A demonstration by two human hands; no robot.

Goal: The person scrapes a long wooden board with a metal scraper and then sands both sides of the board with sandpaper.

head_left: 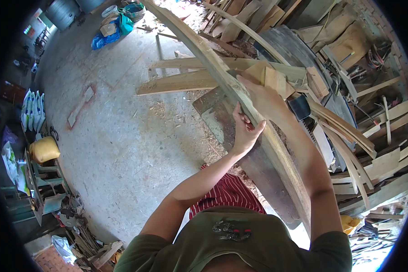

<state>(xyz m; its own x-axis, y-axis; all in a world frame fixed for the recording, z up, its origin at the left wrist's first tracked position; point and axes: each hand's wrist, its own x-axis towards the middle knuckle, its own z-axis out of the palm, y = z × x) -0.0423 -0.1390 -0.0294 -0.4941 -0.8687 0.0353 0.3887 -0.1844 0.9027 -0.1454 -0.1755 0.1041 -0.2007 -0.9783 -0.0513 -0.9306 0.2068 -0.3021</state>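
A long, slightly curved wooden plank (283, 156) runs slantwise in front of me, one narrow edge turned up, above a dark worn bench board (269, 174). My left hand (246, 132) grips it near the middle, fingers curled on one side and thumb across the edge. Farther along, my right hand (253, 89) is at the plank's right side, blurred. Its fingers are mostly hidden, and a small dark shape shows near its tips; I cannot make out what it is.
Light boards (181, 82) stick out beyond the plank. Stacked timber (349, 136) and a dark machine table (285, 43) crowd the right. A yellow jerrycan (45, 149) stands at the left, blue bags (109, 40) at the back. Shavings litter the concrete floor (122, 136).
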